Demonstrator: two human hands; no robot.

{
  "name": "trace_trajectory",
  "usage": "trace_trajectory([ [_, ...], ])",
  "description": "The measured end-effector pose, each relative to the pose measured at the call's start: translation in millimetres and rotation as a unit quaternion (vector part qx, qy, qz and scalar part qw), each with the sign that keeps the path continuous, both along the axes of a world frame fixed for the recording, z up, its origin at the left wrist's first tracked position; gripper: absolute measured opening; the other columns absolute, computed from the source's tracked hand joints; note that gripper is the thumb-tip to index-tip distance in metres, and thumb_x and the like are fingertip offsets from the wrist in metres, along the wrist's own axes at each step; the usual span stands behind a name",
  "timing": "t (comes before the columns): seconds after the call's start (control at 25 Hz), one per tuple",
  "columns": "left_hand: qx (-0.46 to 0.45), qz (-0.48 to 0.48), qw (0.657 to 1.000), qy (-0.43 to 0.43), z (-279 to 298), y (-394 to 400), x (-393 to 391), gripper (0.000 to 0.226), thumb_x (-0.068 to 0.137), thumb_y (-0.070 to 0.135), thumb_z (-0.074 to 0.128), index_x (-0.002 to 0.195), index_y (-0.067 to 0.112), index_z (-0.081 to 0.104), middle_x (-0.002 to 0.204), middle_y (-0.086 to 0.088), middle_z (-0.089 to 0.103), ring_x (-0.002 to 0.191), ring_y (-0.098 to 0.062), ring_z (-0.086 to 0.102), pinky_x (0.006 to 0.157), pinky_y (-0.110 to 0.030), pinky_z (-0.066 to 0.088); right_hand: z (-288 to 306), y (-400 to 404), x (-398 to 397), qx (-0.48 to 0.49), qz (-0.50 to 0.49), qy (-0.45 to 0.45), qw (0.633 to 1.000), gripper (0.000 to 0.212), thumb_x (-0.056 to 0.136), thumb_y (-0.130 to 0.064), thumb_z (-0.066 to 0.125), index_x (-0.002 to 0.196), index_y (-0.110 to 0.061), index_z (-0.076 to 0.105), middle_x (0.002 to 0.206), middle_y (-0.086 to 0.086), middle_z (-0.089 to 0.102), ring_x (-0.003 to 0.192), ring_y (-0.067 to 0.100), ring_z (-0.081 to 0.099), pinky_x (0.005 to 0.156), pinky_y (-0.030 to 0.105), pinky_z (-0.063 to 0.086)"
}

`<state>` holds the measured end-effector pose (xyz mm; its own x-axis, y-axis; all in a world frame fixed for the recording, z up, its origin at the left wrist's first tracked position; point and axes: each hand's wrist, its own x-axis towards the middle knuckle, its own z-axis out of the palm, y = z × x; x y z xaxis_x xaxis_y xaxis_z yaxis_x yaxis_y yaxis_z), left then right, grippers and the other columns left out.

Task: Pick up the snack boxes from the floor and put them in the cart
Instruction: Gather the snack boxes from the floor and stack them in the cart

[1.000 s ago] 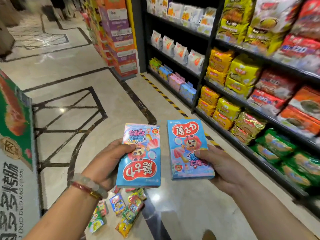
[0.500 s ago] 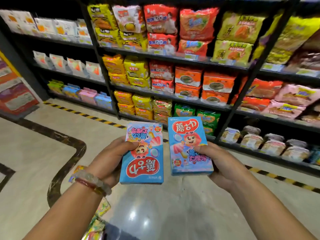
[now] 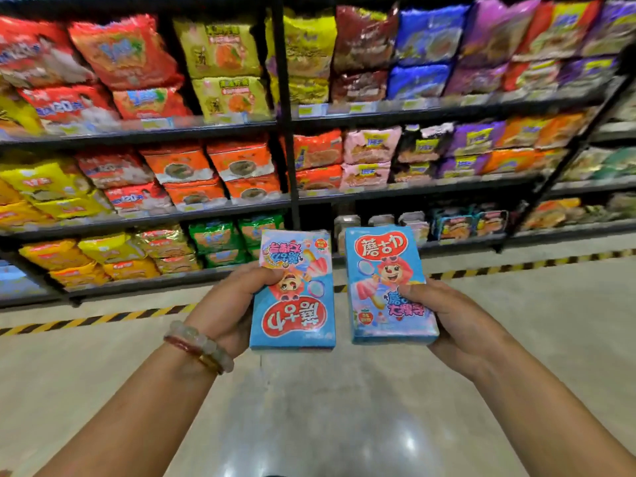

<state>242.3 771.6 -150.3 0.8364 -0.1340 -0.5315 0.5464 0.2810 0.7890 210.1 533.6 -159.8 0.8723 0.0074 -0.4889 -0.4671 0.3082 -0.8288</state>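
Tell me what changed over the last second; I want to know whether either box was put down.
Neither was let go. The view swung right: the open aisle and the snack packets on the floor have gone from sight, and the noodle shelves now fill the background. No cart shows. As before, the left hand grips the upside-down box and the right hand grips the upright box, side by side.

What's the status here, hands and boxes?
Left hand holds upside-down box; right hand holds upright box. Cart not in view. Nothing blocking.
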Motion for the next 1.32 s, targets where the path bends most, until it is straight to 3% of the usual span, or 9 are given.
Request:
trace_trajectory([
  [0.2,0.008,-0.100,0.995,0.025,-4,-103,48,0.010,0.090,0.011,0.054,0.097,0.005,0.058,0.075,-0.015,0.072,0.055,-0.025,0.069,0.048,-0.037,0.057,-5,-91,-11,0.019,-0.108,-0.011,0.994,0.035,0.061,-0.018,0.065,0.095,-0.007,0.065,0.092,0.012,0.074,0.073,0.022,0.072,0.059,0.028,0.058],
  [0.36,0.010,-0.195,0.979,0.056,-10,-175,93,0.021,0.089,0.013,0.055,0.107,0.004,0.057,0.081,-0.017,0.072,0.058,-0.026,0.070,0.047,-0.036,0.057,-19,-148,-3,0.036,-0.197,0.006,0.980,0.050,0.059,-0.019,0.068,0.107,-0.004,0.063,0.103,0.016,0.072,0.090,0.030,0.070,0.079,0.037,0.057],
  [0.52,0.002,-0.290,0.956,0.044,-13,-244,151,0.035,0.079,0.010,0.060,0.112,0.000,0.059,0.092,-0.022,0.071,0.063,-0.029,0.070,0.054,-0.040,0.059,-22,-193,27,0.054,-0.275,0.001,0.960,0.035,0.066,-0.013,0.062,0.100,-0.004,0.063,0.099,0.016,0.073,0.077,0.025,0.072,0.068,0.032,0.058],
  [0.68,0.008,-0.364,0.931,0.033,-4,-316,216,0.016,0.086,0.008,0.056,0.101,0.002,0.060,0.084,-0.020,0.072,0.058,-0.028,0.069,0.048,-0.039,0.057,-20,-235,65,0.060,-0.376,0.009,0.925,0.012,0.085,-0.006,0.056,0.096,-0.006,0.062,0.090,0.013,0.074,0.068,0.021,0.071,0.063,0.030,0.058],
  [0.8,0.007,-0.420,0.907,0.019,0,-374,252,0.010,0.090,0.008,0.052,0.094,0.005,0.061,0.078,-0.018,0.072,0.056,-0.027,0.069,0.045,-0.037,0.056,-22,-261,80,0.063,-0.446,0.006,0.893,0.012,0.090,-0.005,0.052,0.094,-0.007,0.063,0.089,0.012,0.074,0.069,0.021,0.071,0.067,0.030,0.057],
  [1.08,-0.008,-0.534,0.844,0.050,-4,-503,263,0.014,0.090,0.009,0.049,0.092,0.004,0.062,0.075,-0.016,0.072,0.055,-0.026,0.069,0.043,-0.036,0.055,-24,-327,57,0.085,-0.572,0.018,0.816,0.007,0.089,-0.005,0.055,0.093,-0.007,0.061,0.088,0.013,0.074,0.067,0.021,0.071,0.063,0.031,0.058],
  [1.24,0.000,-0.565,0.822,0.074,-9,-589,248,0.027,0.085,0.010,0.054,0.111,0.002,0.059,0.082,-0.019,0.072,0.059,-0.030,0.070,0.046,-0.040,0.055,-18,-393,35,0.084,-0.609,0.007,0.788,0.011,0.088,-0.005,0.056,0.097,-0.005,0.062,0.092,0.015,0.074,0.068,0.023,0.072,0.063,0.033,0.058],
  [1.32,0.000,-0.575,0.815,0.072,-8,-637,238,0.022,0.089,0.010,0.052,0.109,0.004,0.060,0.082,-0.019,0.072,0.059,-0.030,0.069,0.045,-0.040,0.055,-15,-436,24,0.082,-0.619,-0.005,0.781,0.017,0.081,-0.006,0.058,0.098,-0.004,0.061,0.092,0.016,0.074,0.069,0.023,0.072,0.060,0.032,0.059],
])
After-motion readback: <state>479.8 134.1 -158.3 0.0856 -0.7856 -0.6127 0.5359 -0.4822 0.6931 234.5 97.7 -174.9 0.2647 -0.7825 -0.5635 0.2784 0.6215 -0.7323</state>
